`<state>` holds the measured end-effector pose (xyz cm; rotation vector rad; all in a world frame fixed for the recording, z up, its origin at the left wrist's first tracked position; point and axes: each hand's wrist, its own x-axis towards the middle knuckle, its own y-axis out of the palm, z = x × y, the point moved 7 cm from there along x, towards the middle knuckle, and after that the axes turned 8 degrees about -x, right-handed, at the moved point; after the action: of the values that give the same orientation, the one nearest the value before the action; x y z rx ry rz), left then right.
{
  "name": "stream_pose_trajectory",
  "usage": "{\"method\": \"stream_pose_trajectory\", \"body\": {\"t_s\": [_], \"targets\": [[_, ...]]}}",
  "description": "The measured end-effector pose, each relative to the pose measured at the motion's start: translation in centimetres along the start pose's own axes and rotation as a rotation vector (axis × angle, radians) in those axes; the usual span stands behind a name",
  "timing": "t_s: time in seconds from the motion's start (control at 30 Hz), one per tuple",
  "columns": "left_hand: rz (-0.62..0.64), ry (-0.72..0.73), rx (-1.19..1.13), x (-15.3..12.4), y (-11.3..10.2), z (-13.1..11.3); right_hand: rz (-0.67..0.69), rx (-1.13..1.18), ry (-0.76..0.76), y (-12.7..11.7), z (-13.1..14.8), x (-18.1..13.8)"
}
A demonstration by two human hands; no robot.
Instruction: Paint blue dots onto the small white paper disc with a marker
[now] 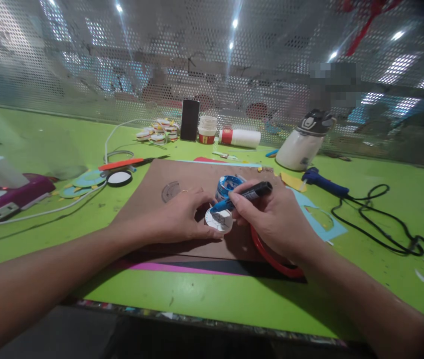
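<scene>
The green worktop (40, 144) fills your view. Its near edge runs just below your forearms, and a perforated metal screen (84, 60) closes off the far side. The widest bare stretches are at the far left and at the near right, in front of the cord.

A brown cardboard sheet (182, 172) lies in the middle under both of your hands, with a pink strip (167, 268) showing along its near edge. To your left a purple device (6, 197) sits well apart from the sheet. To your right stand a white jug (303, 142), a light-blue paper with cut-out holes (320, 219) and a blue glue gun (322, 182), whose black cord (383, 219) loops across the green surface, so room on that side is tight.

A red ring (271, 257) lies partly under your right hand (275, 219) and wrist. That hand pinches a marker (251, 192) in a writing grip, with its blue tip angled down and to the left onto the white paper disc (219, 220).

The disc lies flat on the cardboard, between your two hands and touching both. Your left hand (176, 219) is curled low, thumb and fingers closed on the disc's left edge and pinning it to the sheet.

A blue round roll (227, 184) sits just beyond the disc, beside the marker.
</scene>
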<state>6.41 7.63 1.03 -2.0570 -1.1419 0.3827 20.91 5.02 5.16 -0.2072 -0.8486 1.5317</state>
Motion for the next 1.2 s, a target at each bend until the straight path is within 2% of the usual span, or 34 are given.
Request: {"method": "stream_pose_trajectory", "body": {"t_s": [0.17,0.4,0.57,0.67,0.87,1.2], "targets": [[0.000,-0.004,-0.004,0.0,0.1,0.2,-0.044,-0.021,-0.116,0.0,0.8,0.0],[0.005,-0.002,0.017,0.1,-0.1,-0.2,-0.094,0.054,0.008,-0.8,-0.2,-0.1],[0.016,-0.002,0.018,0.0,0.0,-0.3,-0.185,-0.075,-0.027,-2.2,0.0,0.0],[0.004,0.008,0.014,0.0,0.0,-0.3,-0.162,-0.077,0.018,-1.8,-0.5,0.2],[-0.013,0.006,0.025,0.0,0.0,-0.1,-0.094,0.129,0.043,-0.6,-0.4,0.0],[-0.018,0.021,0.023,0.0,-0.1,-0.2,-0.095,0.091,0.038,-0.4,-0.5,0.0]]}}
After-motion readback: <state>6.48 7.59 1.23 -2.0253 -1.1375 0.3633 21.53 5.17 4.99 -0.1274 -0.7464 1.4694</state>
